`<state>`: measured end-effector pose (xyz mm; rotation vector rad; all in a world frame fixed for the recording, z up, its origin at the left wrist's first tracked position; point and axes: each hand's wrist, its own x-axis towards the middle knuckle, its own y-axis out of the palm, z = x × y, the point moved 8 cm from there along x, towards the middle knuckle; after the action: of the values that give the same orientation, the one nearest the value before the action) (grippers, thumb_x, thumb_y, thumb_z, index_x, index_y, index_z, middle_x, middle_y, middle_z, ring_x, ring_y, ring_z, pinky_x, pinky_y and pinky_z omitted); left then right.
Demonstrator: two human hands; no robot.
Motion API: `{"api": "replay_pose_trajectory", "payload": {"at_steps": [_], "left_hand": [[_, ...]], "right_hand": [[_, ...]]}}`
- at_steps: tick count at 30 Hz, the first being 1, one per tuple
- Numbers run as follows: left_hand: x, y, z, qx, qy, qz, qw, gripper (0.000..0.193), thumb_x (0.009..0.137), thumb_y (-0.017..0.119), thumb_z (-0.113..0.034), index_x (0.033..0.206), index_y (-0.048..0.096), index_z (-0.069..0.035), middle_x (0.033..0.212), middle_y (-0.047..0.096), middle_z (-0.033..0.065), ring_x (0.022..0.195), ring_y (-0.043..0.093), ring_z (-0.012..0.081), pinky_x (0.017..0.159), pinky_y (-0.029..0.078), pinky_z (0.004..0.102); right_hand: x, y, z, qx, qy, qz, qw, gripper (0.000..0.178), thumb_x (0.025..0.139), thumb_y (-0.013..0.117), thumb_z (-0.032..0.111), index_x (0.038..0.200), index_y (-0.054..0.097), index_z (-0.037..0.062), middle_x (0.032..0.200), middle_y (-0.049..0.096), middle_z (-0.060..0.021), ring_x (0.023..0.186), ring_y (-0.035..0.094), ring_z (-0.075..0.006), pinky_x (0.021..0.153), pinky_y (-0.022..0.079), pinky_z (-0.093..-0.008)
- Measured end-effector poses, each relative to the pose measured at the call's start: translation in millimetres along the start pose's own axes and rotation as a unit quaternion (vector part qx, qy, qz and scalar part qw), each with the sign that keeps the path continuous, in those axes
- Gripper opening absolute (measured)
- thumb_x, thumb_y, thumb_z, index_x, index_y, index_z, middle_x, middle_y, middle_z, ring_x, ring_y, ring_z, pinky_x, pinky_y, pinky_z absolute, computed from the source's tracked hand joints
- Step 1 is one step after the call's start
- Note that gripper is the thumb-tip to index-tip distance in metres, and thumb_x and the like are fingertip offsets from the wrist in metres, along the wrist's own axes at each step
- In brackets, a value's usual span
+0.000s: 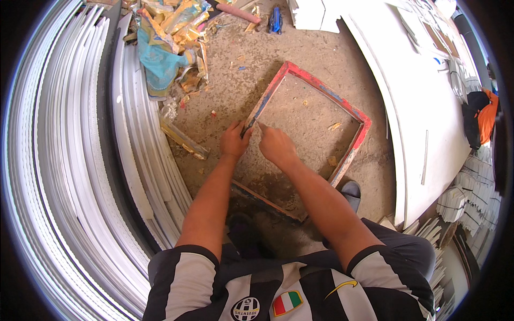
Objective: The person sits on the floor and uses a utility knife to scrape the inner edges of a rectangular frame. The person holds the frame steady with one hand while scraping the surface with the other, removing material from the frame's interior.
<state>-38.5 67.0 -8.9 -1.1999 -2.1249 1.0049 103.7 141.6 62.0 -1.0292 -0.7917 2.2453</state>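
A rectangular wooden frame (355,109) with worn red and blue paint stands tilted over the concrete floor, one corner pointing away from me. My left hand (234,141) is closed around its left side, thumb along the bar. A small dark piece (244,130) shows at that thumb; whether it is a tool or part of the frame is unclear. Just right of it, my right hand (278,147) is closed, with its fingertips at the inner edge of the same bar. Anything pinched in those fingers is hidden. The frame's near side lies in shadow below my forearms.
White sheets (88,117) stand packed along the left. A large white panel (433,128) leans on the right. Crumpled yellow film and a blue cloth (158,64) lie at the far left, a blue tool (275,20) farther back. A shoe (351,191) is beside the frame's near right.
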Motion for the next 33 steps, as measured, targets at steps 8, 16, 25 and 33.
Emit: {"api": "replay_pose_trajectory", "payload": {"at_steps": [8,16,25,33], "left_hand": [[-3,12,12,-0.005,-0.026,0.023,0.999,0.042,0.093,0.074,-0.036,0.123,0.072,-0.006,0.118,0.069,0.0130,0.097,0.069,0.0365,0.082,0.056,0.0445],[-3,13,16,0.003,0.008,-0.004,1.000,0.043,0.093,0.074,-0.037,0.122,0.073,-0.005,0.117,0.070,0.0147,0.098,0.070,0.0368,0.084,0.057,0.0440],[4,2,1,0.012,-0.033,0.053,0.998,0.047,0.095,0.071,-0.042,0.122,0.072,-0.003,0.112,0.071,0.0159,0.094,0.070,0.0376,0.081,0.057,0.0450],[1,4,-2,0.025,-0.014,0.035,0.999,0.053,0.095,0.069,-0.046,0.121,0.072,0.000,0.112,0.071,0.0172,0.094,0.070,0.0383,0.081,0.057,0.0454]], "right_hand": [[8,0,4,0.029,0.017,0.013,0.999,0.027,0.096,0.053,0.014,0.115,0.065,0.0000,0.108,0.071,-0.0288,0.107,0.069,-0.0461,0.092,0.055,-0.0546],[-1,27,-17,0.288,0.079,-0.004,0.954,0.041,0.099,0.055,0.019,0.136,0.063,0.0029,0.096,0.072,-0.0288,0.096,0.070,-0.0466,0.085,0.055,-0.0548],[11,33,-31,0.007,-0.023,-0.036,0.999,0.037,0.099,0.057,0.018,0.134,0.068,0.0097,0.098,0.072,-0.0290,0.093,0.073,-0.0407,0.079,0.057,-0.0519],[13,52,-56,0.403,0.070,0.041,0.912,0.044,0.102,0.060,0.018,0.146,0.061,0.0190,0.074,0.064,-0.0149,0.060,0.061,-0.0183,0.057,0.053,-0.0402]]}}
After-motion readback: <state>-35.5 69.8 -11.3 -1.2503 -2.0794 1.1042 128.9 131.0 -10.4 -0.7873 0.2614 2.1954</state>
